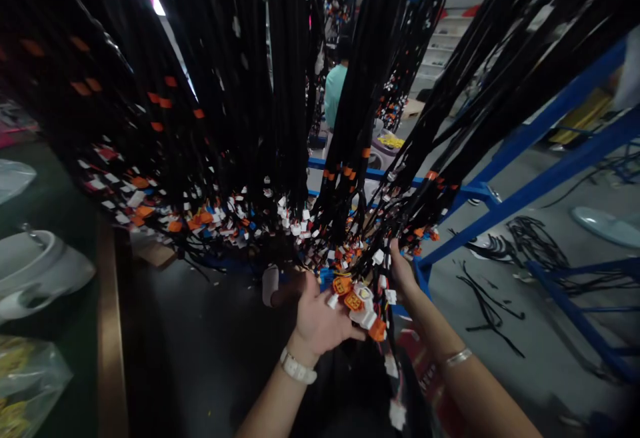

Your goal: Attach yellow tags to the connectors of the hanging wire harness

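Observation:
Thick bundles of black cables [287, 91] hang in front of me, their lower ends full of white, orange and blue connectors [295, 225]. My left hand [323, 321], with a white watch on the wrist, is palm up with its fingers spread under several orange and white connectors [354, 301], which rest on it. My right hand [403, 275], with a silver bracelet on the forearm, is upright at the right side of the hanging cables; its thumb shows, and its other fingers are hidden behind the cables. A few white connectors [397, 415] dangle below both hands.
A blue metal frame [530, 191] stands at the right and behind the cables. Loose black cables [493, 318] lie on the floor at the right. At the left are a white bowl-like object [35, 265] and a plastic bag with yellow parts [27, 385]. A person in a light green top [334, 95] is farther back.

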Demonstrator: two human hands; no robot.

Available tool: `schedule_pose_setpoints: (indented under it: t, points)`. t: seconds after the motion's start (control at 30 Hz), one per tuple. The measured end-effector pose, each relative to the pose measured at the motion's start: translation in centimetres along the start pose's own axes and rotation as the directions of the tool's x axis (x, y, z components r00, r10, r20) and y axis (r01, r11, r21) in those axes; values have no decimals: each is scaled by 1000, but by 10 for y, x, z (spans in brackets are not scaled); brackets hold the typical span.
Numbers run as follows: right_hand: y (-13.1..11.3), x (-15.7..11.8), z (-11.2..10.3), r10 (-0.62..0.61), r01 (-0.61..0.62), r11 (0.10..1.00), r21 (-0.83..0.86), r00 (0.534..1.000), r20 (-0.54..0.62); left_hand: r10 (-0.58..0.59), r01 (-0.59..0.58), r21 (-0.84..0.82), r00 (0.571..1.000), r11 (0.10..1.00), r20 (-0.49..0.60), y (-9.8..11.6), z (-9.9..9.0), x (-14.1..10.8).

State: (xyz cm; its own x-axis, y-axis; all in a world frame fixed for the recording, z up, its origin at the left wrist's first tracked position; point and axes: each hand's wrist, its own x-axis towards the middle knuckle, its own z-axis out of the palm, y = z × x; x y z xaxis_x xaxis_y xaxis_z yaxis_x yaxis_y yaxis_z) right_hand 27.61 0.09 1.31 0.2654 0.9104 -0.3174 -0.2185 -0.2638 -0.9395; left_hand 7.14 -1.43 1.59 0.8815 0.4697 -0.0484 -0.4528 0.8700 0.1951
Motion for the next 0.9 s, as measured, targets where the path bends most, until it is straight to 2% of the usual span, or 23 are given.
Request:
schedule_pose_setpoints:
  t: [0.1,0.17,0.37,0.47,0.6,0.73,0.83,0.9]
  points:
    - [-9,-16,-5,163,-163,976,148,987,8,-7,6,-23,998,1000,-56,7,-13,0]
    - [-16,-28,-11,241,-247,939,239,969,56,-9,5,-37,995,999,-99,11,-22,0]
    - [-33,-58,-26,261,-361,864,351,918,299,11,-8,14,957,1000,-291,7,-32,3]
    - [-36,-63,-27,261,-380,844,380,908,329,38,-22,51,943,998,-331,2,-31,6]
    - [-32,-62,-30,269,-350,846,403,932,244,-9,19,27,945,999,-326,-4,-35,7]
    - [-25,-59,-46,256,-269,908,321,963,82,-36,46,27,953,999,-300,-20,-41,7]
    - [-26,-59,-63,92,-75,976,207,993,-70,-36,74,215,984,974,-175,-46,-35,8]
    - [-28,-62,-74,-37,52,993,110,990,-133,-95,109,442,994,890,-54,-67,-28,8]
